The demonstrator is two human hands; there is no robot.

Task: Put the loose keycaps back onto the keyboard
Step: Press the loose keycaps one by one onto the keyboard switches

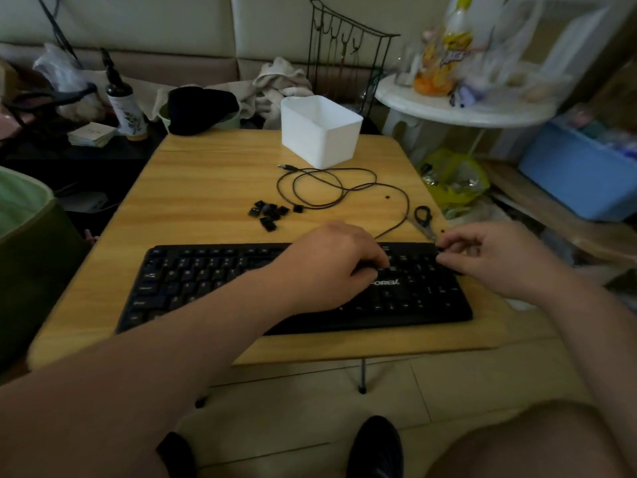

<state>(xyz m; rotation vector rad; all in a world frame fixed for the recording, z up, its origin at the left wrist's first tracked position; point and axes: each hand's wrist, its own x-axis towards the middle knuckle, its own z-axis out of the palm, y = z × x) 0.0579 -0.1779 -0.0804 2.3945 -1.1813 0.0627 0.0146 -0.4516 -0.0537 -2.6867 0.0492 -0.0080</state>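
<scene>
My left hand point(331, 260) lies on the keyboard point(213, 281), palm down, and its fingers point(374, 262) are bent and press on the keys just above the white brand letters. I cannot tell if there is a keycap under them. My right hand point(493, 257) is at the far right corner of the keyboard. Its fingers point(451, 244) are curled, with thumb and first finger closed together on something small and dark; it is too small to say that it is a keycap.

The keyboard is black and lies across the near part of the counter point(206, 188). The loose keycaps point(269, 213) are in a small heap on the counter behind the keyboard, near my left hand but apart from it. The cable point(331, 188) lies in loops behind them and runs to the keyboard. Scissors point(424, 222) lie just beside my right hand. A white box point(320, 131) stands at the far edge.
</scene>
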